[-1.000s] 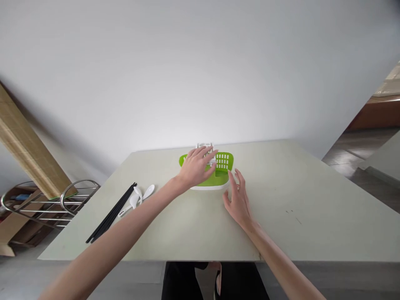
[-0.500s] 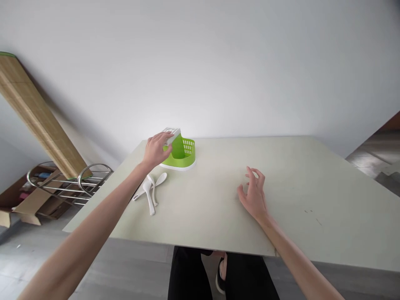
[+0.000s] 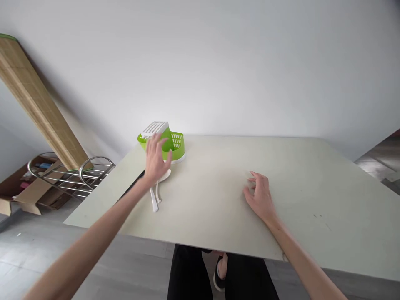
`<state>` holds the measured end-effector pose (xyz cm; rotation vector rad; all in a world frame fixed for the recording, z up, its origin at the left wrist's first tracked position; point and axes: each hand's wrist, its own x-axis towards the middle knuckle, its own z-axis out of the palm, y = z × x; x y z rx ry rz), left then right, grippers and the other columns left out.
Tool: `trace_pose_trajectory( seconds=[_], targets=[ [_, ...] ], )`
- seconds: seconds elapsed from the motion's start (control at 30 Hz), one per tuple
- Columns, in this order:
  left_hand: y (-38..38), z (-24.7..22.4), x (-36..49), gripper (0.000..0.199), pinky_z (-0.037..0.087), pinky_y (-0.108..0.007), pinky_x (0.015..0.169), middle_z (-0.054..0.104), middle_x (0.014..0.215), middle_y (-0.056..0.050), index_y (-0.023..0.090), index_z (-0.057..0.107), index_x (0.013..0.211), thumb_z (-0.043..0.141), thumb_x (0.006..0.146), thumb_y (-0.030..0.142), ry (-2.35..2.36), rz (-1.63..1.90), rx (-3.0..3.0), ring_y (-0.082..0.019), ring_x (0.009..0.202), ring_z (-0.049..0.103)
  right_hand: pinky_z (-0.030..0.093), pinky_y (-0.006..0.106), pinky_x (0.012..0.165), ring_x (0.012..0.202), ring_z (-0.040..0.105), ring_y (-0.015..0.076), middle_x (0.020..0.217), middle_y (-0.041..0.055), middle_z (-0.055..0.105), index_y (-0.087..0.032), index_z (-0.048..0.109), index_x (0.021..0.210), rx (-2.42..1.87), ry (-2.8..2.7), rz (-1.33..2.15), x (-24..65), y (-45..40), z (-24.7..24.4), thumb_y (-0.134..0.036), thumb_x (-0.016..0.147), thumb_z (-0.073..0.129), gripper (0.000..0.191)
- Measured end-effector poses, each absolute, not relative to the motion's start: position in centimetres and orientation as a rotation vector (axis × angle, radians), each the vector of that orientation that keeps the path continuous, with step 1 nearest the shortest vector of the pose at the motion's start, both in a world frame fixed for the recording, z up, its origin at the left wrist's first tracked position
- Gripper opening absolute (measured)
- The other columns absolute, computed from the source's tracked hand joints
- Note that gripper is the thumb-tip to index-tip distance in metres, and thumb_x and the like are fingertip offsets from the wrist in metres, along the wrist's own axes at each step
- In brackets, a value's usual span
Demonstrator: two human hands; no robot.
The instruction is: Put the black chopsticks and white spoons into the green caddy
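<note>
Green caddy (image 3: 167, 139), with its white slotted top (image 3: 155, 128), stood upright near the back left corner of the table (image 3: 218, 166), close to the wall (image 3: 234, 83). Our worry was that a careless sideways push at the caddy might tip it or slide it over the table's left edge, since it stood so near that side. We also judged that our left wrist and forearm, passing low over the white spoons (image 3: 155, 203) and black chopsticks (image 3: 131, 184), could snag them and scatter or roll them away. A grip on the slotted top alone might lift it off if it was only loosely seated; we could not tell how firmly it sat.

We had our left hand (image 3: 155, 160) reaching forward in front of the caddy, its fingers spread and the thumb held apart, pinching nothing that we could see; whether a fingertip touched the caddy, we could not tell. Our right hand (image 3: 260, 198) was well apart to the right, over the table, its fingers loosely curled, the thumb clear of them, with nothing visible in its grasp.
</note>
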<state>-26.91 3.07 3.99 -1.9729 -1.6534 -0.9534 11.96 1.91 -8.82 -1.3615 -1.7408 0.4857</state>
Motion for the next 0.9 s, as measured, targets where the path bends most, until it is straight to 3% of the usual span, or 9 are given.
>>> trace_pose_trajectory(
  seconds=[0.13, 0.27, 0.47, 0.9],
  targets=[
    [-2.2, -1.7, -20.7, 0.044, 0.026, -0.059, 0.128, 0.041, 0.166, -0.014, 0.023, 0.048, 0.144, 0.051, 0.103, 0.039, -1.707, -0.876, -2.288, -0.030, 0.162, 0.017, 0.057, 0.044, 0.085, 0.105, 0.065, 0.0261, 0.137, 0.0165, 0.054, -0.022, 0.047, 0.142, -1.397, -1.703, 0.520, 12.2, 2.1, -9.0, -0.038, 0.094, 0.054, 0.051],
    [-5.5, -5.2, -17.3, 0.057, 0.031, -0.058, 0.128, 0.037, 0.169, -0.012, 0.025, 0.038, 0.155, 0.052, 0.104, 0.047, -1.799, -0.739, -2.533, -0.031, 0.162, 0.016, 0.056, 0.042, 0.081, 0.095, 0.065, 0.0239, 0.132, 0.0145, 0.060, -0.022, 0.053, 0.135, -1.459, -1.672, 0.548, 12.3, 2.0, -8.6, -0.039, 0.092, 0.055, 0.046],
    [-6.5, -5.5, -16.9, 0.053, 0.032, -0.053, 0.129, 0.044, 0.166, -0.009, 0.026, 0.040, 0.157, 0.046, 0.107, 0.043, -1.782, -0.646, -2.592, -0.026, 0.158, 0.030, 0.055, 0.040, 0.079, 0.094, 0.064, 0.0231, 0.130, 0.0127, 0.063, -0.023, 0.057, 0.129, -1.473, -1.683, 0.540, 12.3, 2.0, -8.4, -0.040, 0.092, 0.055, 0.041],
    [-6.7, -5.1, -16.5, 0.050, 0.034, -0.053, 0.130, 0.042, 0.167, -0.006, 0.024, 0.044, 0.155, 0.045, 0.107, 0.036, -1.746, -0.572, -2.560, -0.027, 0.159, 0.026, 0.054, 0.040, 0.084, 0.099, 0.065, 0.0247, 0.123, 0.0111, 0.066, -0.024, 0.063, 0.115, -1.451, -1.755, 0.511, 12.0, 2.2, -8.3, -0.043, 0.095, 0.052, 0.030]
  ],
)
